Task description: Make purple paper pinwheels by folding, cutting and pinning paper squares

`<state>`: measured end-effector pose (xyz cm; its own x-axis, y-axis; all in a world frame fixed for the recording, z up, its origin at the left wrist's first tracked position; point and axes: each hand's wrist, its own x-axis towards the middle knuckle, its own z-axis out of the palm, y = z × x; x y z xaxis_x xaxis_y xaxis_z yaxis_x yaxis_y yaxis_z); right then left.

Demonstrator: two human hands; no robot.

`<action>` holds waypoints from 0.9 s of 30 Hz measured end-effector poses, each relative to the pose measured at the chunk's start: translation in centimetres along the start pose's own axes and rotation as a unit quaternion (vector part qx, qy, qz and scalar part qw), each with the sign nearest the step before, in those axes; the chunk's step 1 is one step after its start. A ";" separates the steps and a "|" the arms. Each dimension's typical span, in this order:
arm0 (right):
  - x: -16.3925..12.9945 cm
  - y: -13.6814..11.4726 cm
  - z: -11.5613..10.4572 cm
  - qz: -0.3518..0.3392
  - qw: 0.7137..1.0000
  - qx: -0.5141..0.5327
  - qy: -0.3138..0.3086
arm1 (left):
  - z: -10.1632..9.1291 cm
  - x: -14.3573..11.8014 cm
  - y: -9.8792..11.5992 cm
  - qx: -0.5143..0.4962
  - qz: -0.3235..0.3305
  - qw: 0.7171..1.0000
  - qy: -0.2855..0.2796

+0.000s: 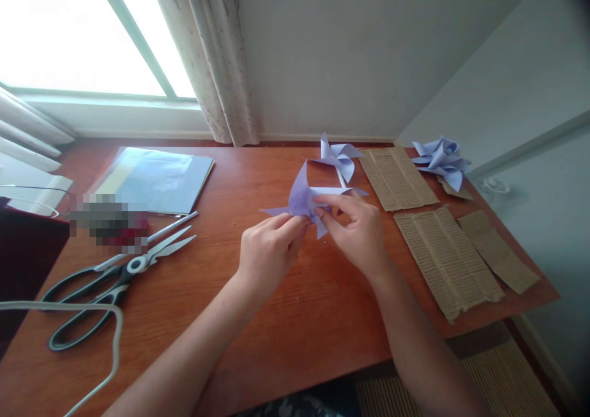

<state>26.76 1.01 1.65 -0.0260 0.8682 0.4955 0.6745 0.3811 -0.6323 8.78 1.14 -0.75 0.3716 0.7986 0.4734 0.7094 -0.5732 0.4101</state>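
A purple paper pinwheel is held above the middle of the table, between my two hands. My left hand pinches its lower left side near the centre, fingers closed. From the right, my right hand grips a folded blade with thumb and fingers near the centre. The pinwheel's blades point up, left and down; whatever lies between the fingertips is hidden. Just behind my right hand lies another pinwheel with a white paper stick. More purple pinwheels are bunched at the table's far right corner.
Open scissors lie at the left beside a white paper stick and a pixelated object. Behind them is a blue folder. Corrugated cardboard pieces cover the right side. A white cable crosses the front left.
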 end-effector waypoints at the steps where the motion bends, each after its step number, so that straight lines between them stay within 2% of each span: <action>1: 0.0 -0.1 0.0 -0.003 1.000 0.001 -0.006 | 0.0 0.0 0.0 -0.002 -0.001 1.000 0.001; 14: 0.0 -0.3 -0.3 -0.023 0.998 0.036 -0.046 | -0.1 0.5 -0.2 -0.025 -0.029 0.999 0.012; 20: 0.1 -0.2 -0.1 -0.018 1.000 0.019 -0.014 | -0.2 0.4 -0.1 -0.022 -0.018 1.000 0.010; 27: 0.0 -0.4 -0.1 -0.004 0.999 0.023 -0.030 | -0.1 0.4 -0.1 -0.023 -0.026 0.999 0.004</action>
<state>26.57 0.83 1.97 -0.0766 0.8820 0.4649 0.6393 0.4012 -0.6560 8.77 1.51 -0.56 0.3297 0.8268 0.4558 0.7001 -0.5380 0.4695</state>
